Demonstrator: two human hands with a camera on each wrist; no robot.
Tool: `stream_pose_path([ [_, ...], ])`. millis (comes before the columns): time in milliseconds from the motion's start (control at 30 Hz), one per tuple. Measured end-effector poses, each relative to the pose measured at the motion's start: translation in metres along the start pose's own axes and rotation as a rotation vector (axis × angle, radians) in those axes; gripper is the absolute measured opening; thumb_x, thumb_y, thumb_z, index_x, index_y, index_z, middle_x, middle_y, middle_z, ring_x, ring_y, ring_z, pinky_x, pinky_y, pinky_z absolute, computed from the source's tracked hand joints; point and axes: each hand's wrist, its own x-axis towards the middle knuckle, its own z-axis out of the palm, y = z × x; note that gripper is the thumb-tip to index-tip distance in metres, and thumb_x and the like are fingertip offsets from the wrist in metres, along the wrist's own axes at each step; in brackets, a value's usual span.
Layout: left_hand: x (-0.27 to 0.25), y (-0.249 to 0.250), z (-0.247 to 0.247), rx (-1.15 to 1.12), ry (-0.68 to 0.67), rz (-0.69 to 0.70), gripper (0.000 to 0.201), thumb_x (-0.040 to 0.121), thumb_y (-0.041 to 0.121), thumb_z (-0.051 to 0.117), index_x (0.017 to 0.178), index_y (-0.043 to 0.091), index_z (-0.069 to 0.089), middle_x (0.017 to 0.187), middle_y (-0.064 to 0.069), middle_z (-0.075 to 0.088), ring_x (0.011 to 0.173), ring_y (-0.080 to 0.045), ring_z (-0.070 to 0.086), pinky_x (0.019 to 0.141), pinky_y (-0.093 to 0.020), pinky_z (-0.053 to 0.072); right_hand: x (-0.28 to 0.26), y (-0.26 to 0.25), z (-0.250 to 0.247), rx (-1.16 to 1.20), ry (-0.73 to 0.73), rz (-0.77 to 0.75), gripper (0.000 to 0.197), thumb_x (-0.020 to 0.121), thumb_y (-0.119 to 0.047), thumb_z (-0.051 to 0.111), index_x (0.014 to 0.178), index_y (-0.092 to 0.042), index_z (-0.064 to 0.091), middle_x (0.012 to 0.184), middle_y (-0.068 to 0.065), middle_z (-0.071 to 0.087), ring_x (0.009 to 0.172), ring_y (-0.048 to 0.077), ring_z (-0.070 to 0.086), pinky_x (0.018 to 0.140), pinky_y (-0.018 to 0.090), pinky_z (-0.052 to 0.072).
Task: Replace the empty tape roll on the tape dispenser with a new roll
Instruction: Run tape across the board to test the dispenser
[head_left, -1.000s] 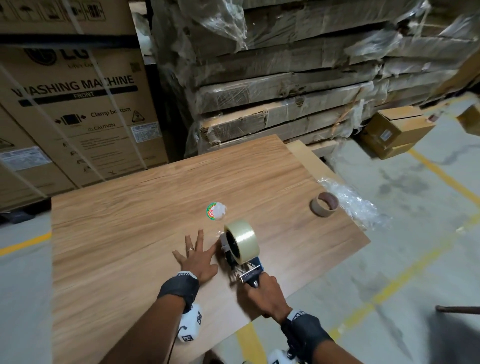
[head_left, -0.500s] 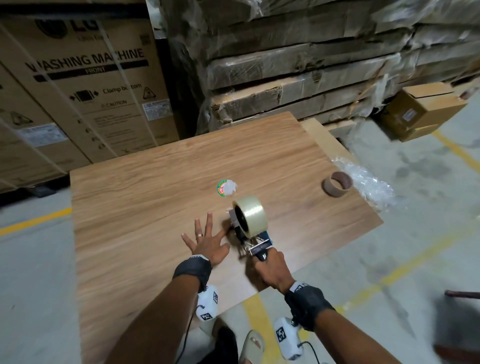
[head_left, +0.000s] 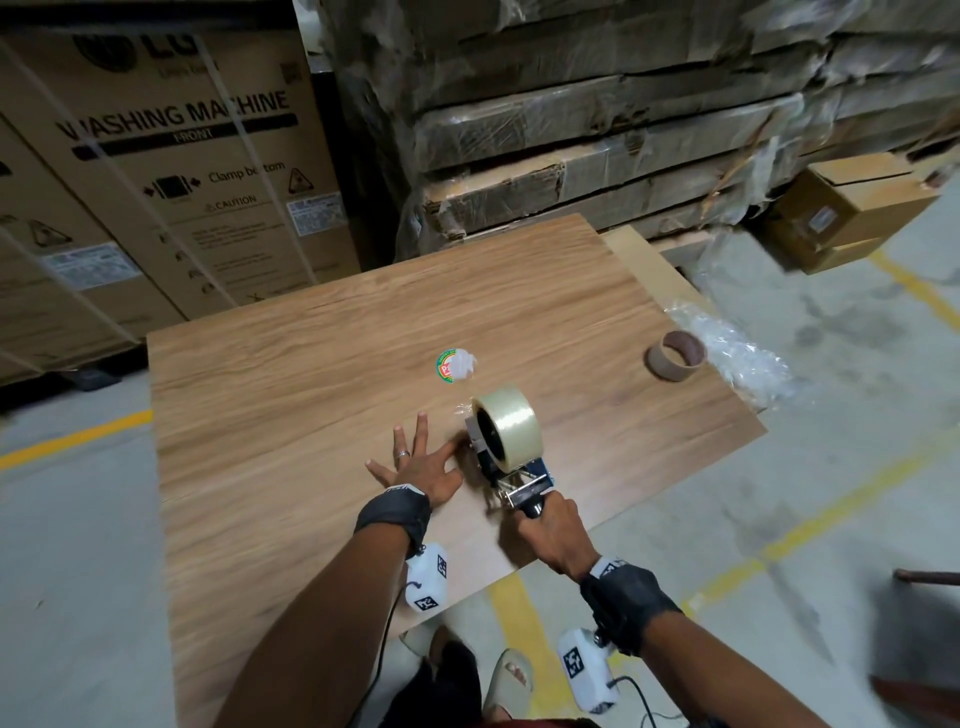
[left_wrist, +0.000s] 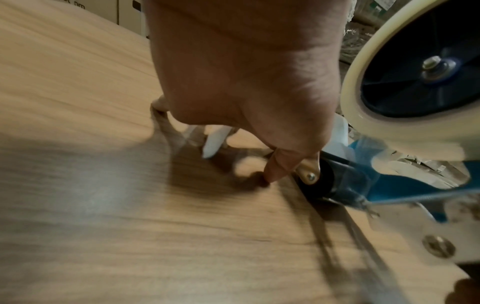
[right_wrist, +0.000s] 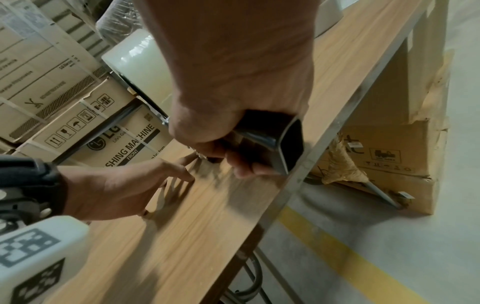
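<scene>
table (head_left: 322, 395): bears all items. tape dispenser (head_left: 511, 470): new roll (head_left: 511, 423) mounted; empty core (head_left: 674, 355) lies well apart. right hand (head_left: 553, 525) clenches the handle; left hand (head_left: 415, 467) lies flat, fingers spread. step: test pull. next: sever the tape. positions match the earlier frame.

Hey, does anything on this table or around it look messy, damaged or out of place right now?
A few things. A crumpled label lies loose mid-table, and the empty tape core sits near the right edge beside crumpled plastic wrap that hangs off the table. Under the table, a cardboard box is torn along its top edge.
</scene>
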Motion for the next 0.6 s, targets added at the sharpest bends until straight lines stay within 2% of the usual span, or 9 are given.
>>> stream_pose_path([
  [133,-0.002,0.001,-0.003,-0.002,-0.013,0.005,0.063,0.093,0.047,0.046,0.143,0.07,0.014,0.163,0.013,-0.03,0.152,-0.03,-0.026,0.105,-0.083,-0.004,-0.007,0.012,-0.001,0.007,-0.011,0.004,0.039,0.069,-0.047,0.056,0.074,-0.009,0.061,0.073,0.014,0.073,0.061,0.033,0.071,0.054,0.047,0.06],
  [200,-0.004,0.001,-0.004,-0.002,-0.018,0.005,0.066,0.093,0.045,0.047,0.143,0.071,0.013,0.163,0.013,-0.03,0.152,-0.031,-0.025,0.105,-0.083,-0.003,-0.015,0.015,-0.003,0.014,-0.023,0.0,0.038,0.071,-0.041,0.057,0.074,-0.004,0.063,0.066,0.015,0.072,0.052,0.03,0.07,0.049,0.044,0.059],
  [300,-0.008,0.002,-0.005,-0.026,-0.023,-0.004,0.072,0.091,0.037,0.049,0.142,0.072,0.012,0.163,0.014,-0.03,0.152,-0.03,-0.025,0.106,-0.083,-0.001,-0.032,0.022,-0.008,0.034,-0.007,-0.001,0.032,0.071,-0.034,0.057,0.062,-0.003,0.057,0.053,0.013,0.067,0.048,0.027,0.067,0.049,0.04,0.056],
  [367,-0.012,0.005,-0.007,-0.025,-0.039,-0.015,0.076,0.09,0.031,0.049,0.142,0.072,0.011,0.163,0.012,-0.031,0.152,-0.032,-0.024,0.106,-0.083,0.001,-0.041,0.024,-0.01,0.06,-0.015,0.011,0.028,0.076,-0.025,0.06,0.057,-0.006,0.052,0.054,0.016,0.067,0.043,0.022,0.066,0.046,0.032,0.052],
  [433,-0.018,0.009,-0.005,-0.01,-0.072,-0.014,0.079,0.091,0.026,0.05,0.144,0.07,0.011,0.163,0.008,-0.032,0.151,-0.036,-0.026,0.106,-0.082,0.001,-0.046,0.024,-0.01,0.103,-0.026,0.019,0.029,0.081,-0.019,0.061,0.054,-0.01,0.054,0.056,0.018,0.068,0.039,0.016,0.062,0.042,0.026,0.048],
  [500,-0.028,0.012,0.003,0.019,-0.118,0.007,0.082,0.09,0.022,0.049,0.145,0.068,0.01,0.161,0.004,-0.037,0.148,-0.04,-0.03,0.107,-0.08,-0.002,-0.049,0.025,-0.009,0.158,-0.057,0.026,0.028,0.082,-0.017,0.065,0.055,-0.012,0.06,0.056,0.017,0.07,0.041,0.016,0.062,0.043,0.026,0.047],
  [600,-0.042,0.014,0.02,0.016,-0.17,0.023,0.081,0.089,0.025,0.049,0.147,0.066,0.01,0.156,0.003,-0.045,0.143,-0.041,-0.039,0.108,-0.078,-0.01,-0.049,0.026,-0.01,0.274,-0.05,0.037,0.022,0.08,-0.019,0.073,0.067,-0.001,0.07,0.063,0.016,0.073,0.046,0.017,0.062,0.045,0.03,0.049],
])
